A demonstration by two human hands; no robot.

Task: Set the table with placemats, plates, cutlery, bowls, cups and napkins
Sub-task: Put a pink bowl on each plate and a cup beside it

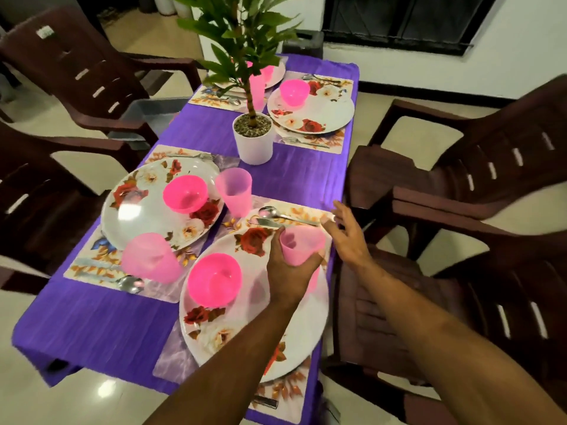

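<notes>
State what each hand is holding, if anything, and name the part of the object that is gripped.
The left hand grips a pale pink cup round its lower body, rim tilted toward the camera. The right hand holds nothing; its fingers are spread.

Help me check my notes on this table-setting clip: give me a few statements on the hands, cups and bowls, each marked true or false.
1. The left hand holds a pink cup in its grip. True.
2. The right hand holds a spoon. False: its fingers are spread and hold nothing; the spoon lies on the placemat.
3. A pink bowl sits on the nearest plate. True.
4. The potted plant stands on a plate. False: it stands on the purple tablecloth, between the place settings.
5. The tablecloth is green. False: it is purple.
</notes>
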